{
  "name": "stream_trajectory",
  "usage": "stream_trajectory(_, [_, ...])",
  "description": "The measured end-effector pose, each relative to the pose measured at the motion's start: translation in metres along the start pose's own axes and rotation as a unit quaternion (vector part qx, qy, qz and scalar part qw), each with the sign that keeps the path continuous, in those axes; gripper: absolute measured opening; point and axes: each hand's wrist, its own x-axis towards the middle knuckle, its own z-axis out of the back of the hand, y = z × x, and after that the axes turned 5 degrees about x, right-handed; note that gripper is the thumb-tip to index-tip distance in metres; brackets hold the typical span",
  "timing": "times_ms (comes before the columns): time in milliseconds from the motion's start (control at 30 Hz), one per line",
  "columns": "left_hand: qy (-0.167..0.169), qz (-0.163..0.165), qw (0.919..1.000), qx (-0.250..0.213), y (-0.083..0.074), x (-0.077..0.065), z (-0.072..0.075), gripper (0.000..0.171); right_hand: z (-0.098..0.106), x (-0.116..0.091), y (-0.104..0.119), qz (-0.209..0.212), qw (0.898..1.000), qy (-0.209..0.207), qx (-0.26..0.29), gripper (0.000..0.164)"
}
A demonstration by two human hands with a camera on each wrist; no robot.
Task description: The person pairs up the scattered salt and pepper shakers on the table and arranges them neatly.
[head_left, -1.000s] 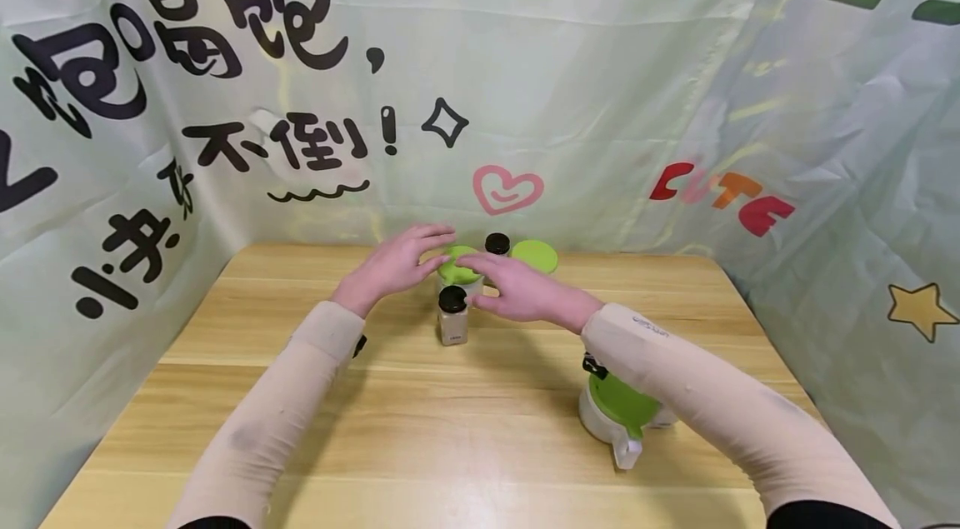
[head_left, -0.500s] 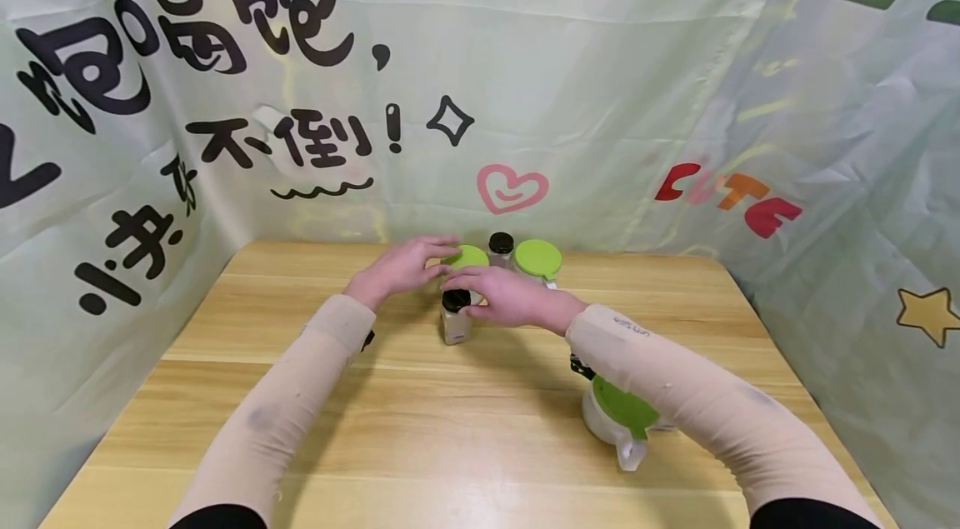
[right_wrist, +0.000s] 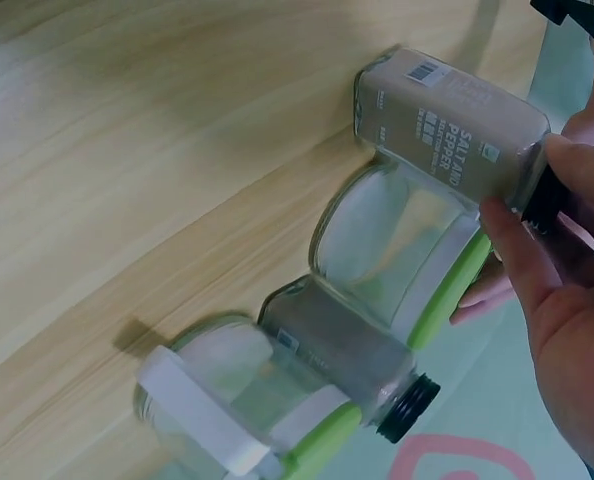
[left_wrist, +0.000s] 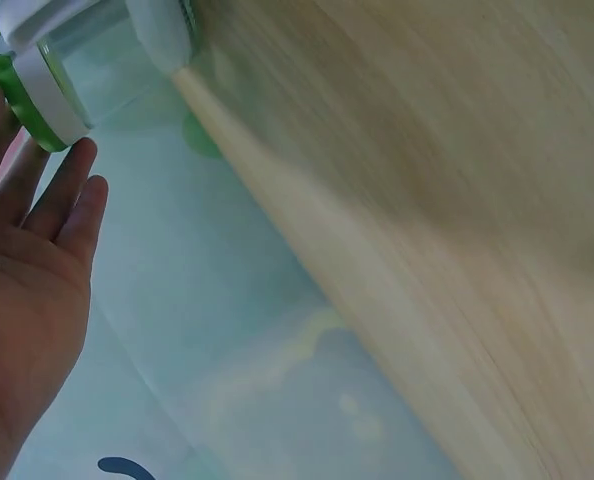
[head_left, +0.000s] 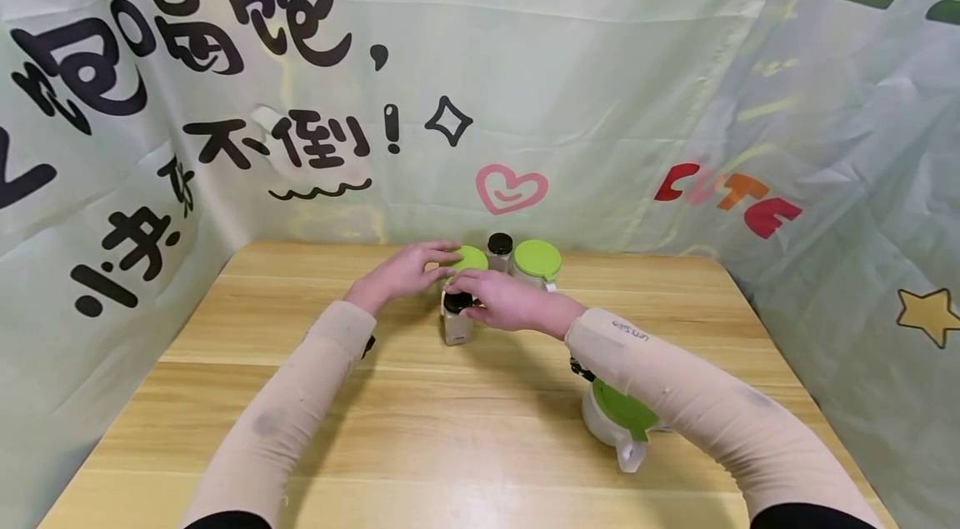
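Note:
My right hand [head_left: 506,300] pinches a seasoning bottle [head_left: 457,330] near its black cap, thumb on one side and fingers on the other. Its label reads salt and pepper in the right wrist view, and brownish powder fills the glass [right_wrist: 447,125]. Directly behind it stands a clear jar [right_wrist: 382,245] with a green lid [head_left: 470,257]. At the left of that lid is my left hand [head_left: 408,271], fingers loosely extended. The left wrist view has those fingertips [left_wrist: 82,160] right at the edge of the green-and-white lid [left_wrist: 42,100].
A second black-capped bottle [head_left: 499,250] and another green-lidded jar [head_left: 537,260] with a white handle stand in a row at the back. A further green-lidded pot [head_left: 618,408] sits at front right, partly under my right forearm. A printed cloth [head_left: 600,79] hangs behind the wooden table [head_left: 420,446].
My right hand has come left and lower, from beside the bottle to gripping it near the cap. The left hand has edged slightly right along the jar's lid.

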Motion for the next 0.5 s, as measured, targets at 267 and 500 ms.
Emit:
stream_trajectory(267, [-0.007,0.008,0.9999,-0.013,-0.001,-0.004,0.0,0.042,0.006,-0.007,-0.005,-0.03,0.999,0.014,0.011,0.041])
stream_trajectory(500, [-0.015,0.008,0.9998,-0.013,-0.001,-0.007,-0.003,0.043,0.01,-0.017,-0.011,-0.028,0.999,0.005,0.021,0.038])
